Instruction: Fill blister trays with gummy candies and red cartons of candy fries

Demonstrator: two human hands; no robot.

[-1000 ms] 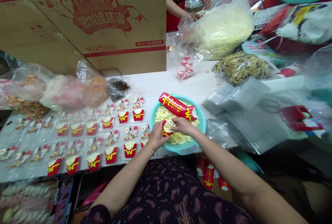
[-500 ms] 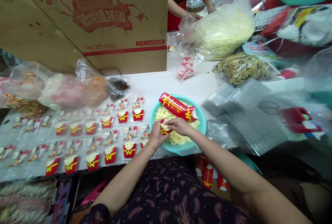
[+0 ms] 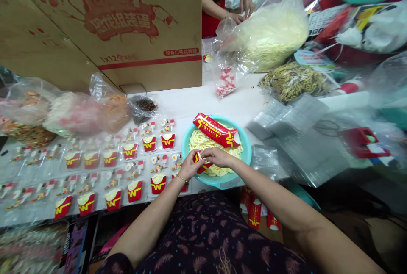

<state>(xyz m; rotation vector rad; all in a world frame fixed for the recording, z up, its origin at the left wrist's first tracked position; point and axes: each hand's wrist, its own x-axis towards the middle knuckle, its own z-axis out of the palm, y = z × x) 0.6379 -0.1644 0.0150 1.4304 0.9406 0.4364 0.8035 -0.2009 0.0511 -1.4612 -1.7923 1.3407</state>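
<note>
My left hand (image 3: 190, 165) is closed around a small red french fry carton (image 3: 201, 164) with a yellow W, held tilted low over the near side of a turquoise basin (image 3: 249, 151). My right hand (image 3: 218, 157) meets it at the carton's mouth, fingers pinched together on pale fries that show only in part. Loose pale yellow fries (image 3: 203, 142) fill the basin. Across them, at the back, lies a nested stack of red fry cartons (image 3: 216, 131).
Clear packs with filled cartons (image 3: 135, 190) stand in rows at left. Behind them are bags (image 3: 117, 111) and a large cardboard box (image 3: 149, 66). A co-worker's hands (image 3: 246, 5) work beside a big bag of fries (image 3: 270, 32). Clear plastic sleeves (image 3: 299, 147) lie at right.
The carton has turned and tipped in my left hand, and my right fingers have closed in at its mouth. One of the co-worker's hands has moved up and left.
</note>
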